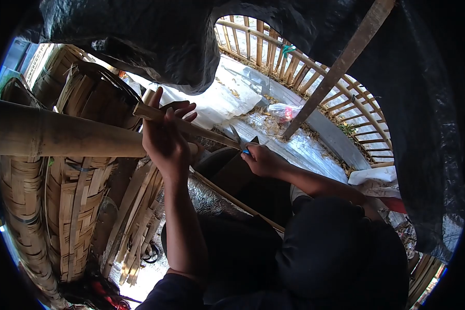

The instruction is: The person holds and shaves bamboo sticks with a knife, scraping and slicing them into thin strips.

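Note:
My left hand (166, 147) holds a bamboo strip (206, 133) near its thick upper end, with several fingers partly stretched out past it. The strip slants down to the right toward my other hand. My right hand (266, 161) is closed around the blue handle of a knife (236, 135). The blade points up and lies against or just beside the strip's lower end; I cannot tell whether it cuts in. My fingers hide most of the handle. Below the hands are my dark-clothed legs (243, 232).
A thick bamboo pole (62, 132) reaches in from the left, close to my left wrist. Woven bamboo pieces (23, 206) and split strips (139, 222) stand below it. Black sheeting (134, 36) hangs overhead. Beyond are a slanted wooden post (341, 67), a plastic bottle (283, 111) and a bamboo fence (364, 121).

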The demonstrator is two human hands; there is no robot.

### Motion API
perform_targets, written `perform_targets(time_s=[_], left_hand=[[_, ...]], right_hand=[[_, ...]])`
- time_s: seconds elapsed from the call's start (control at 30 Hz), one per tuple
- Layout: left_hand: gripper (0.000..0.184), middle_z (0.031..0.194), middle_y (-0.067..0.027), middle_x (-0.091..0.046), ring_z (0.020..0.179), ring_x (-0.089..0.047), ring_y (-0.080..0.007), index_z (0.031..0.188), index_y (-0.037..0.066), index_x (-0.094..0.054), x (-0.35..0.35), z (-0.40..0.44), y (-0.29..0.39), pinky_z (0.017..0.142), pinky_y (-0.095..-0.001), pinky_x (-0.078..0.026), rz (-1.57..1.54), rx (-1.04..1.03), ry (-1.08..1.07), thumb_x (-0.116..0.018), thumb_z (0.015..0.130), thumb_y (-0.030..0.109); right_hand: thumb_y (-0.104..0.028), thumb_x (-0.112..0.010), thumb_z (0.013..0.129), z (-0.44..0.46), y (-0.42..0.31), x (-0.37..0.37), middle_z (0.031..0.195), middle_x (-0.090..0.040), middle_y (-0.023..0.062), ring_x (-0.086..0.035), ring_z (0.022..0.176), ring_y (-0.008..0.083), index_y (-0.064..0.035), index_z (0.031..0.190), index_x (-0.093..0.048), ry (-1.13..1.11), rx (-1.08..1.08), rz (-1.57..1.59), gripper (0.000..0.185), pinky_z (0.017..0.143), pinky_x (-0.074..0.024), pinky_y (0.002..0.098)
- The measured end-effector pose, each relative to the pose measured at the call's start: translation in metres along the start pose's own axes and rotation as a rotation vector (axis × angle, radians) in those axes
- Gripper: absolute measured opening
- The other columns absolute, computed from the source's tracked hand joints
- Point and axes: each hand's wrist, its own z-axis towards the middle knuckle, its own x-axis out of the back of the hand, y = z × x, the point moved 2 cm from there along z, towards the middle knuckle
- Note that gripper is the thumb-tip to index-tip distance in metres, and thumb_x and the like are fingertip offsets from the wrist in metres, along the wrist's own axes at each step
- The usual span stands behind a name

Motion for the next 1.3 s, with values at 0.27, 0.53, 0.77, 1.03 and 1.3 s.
perform_targets(time_s=[0.27, 0.53, 0.77, 1.03, 1.3], left_hand=[[0.045, 0.12, -0.0206, -0.055, 0.108, -0.06, -0.0305, 0.141, -0.001, -0.026, 0.0, 0.002, 0.002, 0.088, -0.041, -0.053, -0.007, 0.021, -0.083, -0.038, 0.099, 0.006], [0.057, 0.131, -0.0236, -0.048, 0.116, -0.056, -0.0342, 0.147, 0.005, -0.013, 0.0, 0.004, 0.003, 0.094, -0.0442, -0.049, -0.017, 0.011, -0.155, -0.039, 0.096, 0.003], [0.058, 0.129, -0.0226, -0.049, 0.109, -0.06, -0.0336, 0.146, 0.005, -0.014, 0.001, 0.0, -0.01, 0.09, -0.0417, -0.052, -0.07, -0.021, -0.183, -0.042, 0.096, 0.004], [0.057, 0.119, -0.0206, -0.053, 0.106, -0.061, -0.0331, 0.144, 0.004, -0.018, -0.008, -0.004, -0.012, 0.088, -0.0398, -0.054, -0.053, -0.072, -0.127, -0.046, 0.095, 0.002], [0.046, 0.122, -0.0209, -0.052, 0.11, -0.059, -0.0322, 0.137, 0.003, -0.026, 0.002, -0.003, -0.013, 0.09, -0.0433, -0.052, -0.016, -0.016, -0.099, -0.046, 0.095, 0.004]], right_hand=[[-0.018, -0.055, 0.09, 0.001, 0.006, -0.002, 0.092, -0.061, 0.0254, -0.06, 0.09, 0.0423, 0.0046, 0.096, -0.056, -0.007, -0.01, -0.012, 0.023, 0.078, -0.0467, 0.0447], [-0.019, -0.055, 0.09, 0.002, 0.007, -0.002, 0.095, -0.061, 0.0253, -0.06, 0.092, 0.0415, 0.0048, 0.097, -0.057, 0.001, -0.02, -0.031, 0.024, 0.08, -0.047, 0.044], [-0.019, -0.055, 0.09, 0.003, 0.015, -0.005, 0.094, -0.06, 0.0246, -0.059, 0.091, 0.0416, 0.0045, 0.092, -0.056, -0.006, -0.044, -0.027, 0.024, 0.079, -0.046, 0.0445], [-0.021, -0.054, 0.09, 0.004, 0.017, -0.002, 0.092, -0.06, 0.0252, -0.059, 0.09, 0.0412, 0.0046, 0.09, -0.055, -0.004, -0.062, -0.03, 0.025, 0.079, -0.0455, 0.0455], [-0.023, -0.055, 0.089, 0.006, 0.033, 0.001, 0.076, -0.059, 0.0198, -0.06, 0.075, 0.0335, 0.0017, 0.081, -0.056, 0.082, -0.052, -0.051, 0.026, 0.067, -0.0435, 0.0422]])
